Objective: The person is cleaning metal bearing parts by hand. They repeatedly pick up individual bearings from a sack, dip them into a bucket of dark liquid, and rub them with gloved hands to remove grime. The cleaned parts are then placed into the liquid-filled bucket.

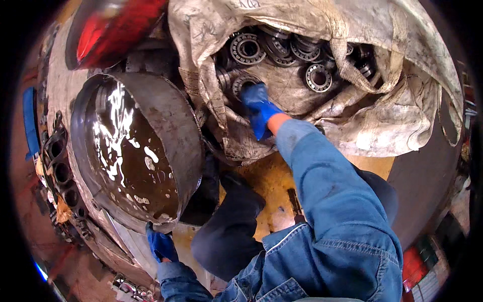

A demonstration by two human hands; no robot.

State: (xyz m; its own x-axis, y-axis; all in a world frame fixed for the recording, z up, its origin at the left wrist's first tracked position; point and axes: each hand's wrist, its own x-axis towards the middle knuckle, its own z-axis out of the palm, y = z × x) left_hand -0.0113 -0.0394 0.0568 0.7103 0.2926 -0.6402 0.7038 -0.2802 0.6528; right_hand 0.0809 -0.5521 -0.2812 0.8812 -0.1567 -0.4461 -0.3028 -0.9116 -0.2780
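Note:
My right hand (257, 104), in a blue glove, reaches into a dirty white woven sack (294, 90). Its fingers are closed on a roller bearing (245, 80), partly hiding it. Several other steel bearings lie deeper in the sack; one bearing (318, 78) lies to the right on the fabric and another bearing (247, 49) farther back. My left hand (162, 245), also blue-gloved, is closed at the near rim of a large round metal tub (173, 108), its fingertips partly hidden. Brown, shiny liquid (128, 156) fills the tub.
A red container (108, 35) with a dark rim stands behind the tub. Sack straps (359, 75) hang across the opening. Dark metal parts with round holes (61, 171) line the far left. My knees are over a yellowish surface (274, 189) between tub and sack.

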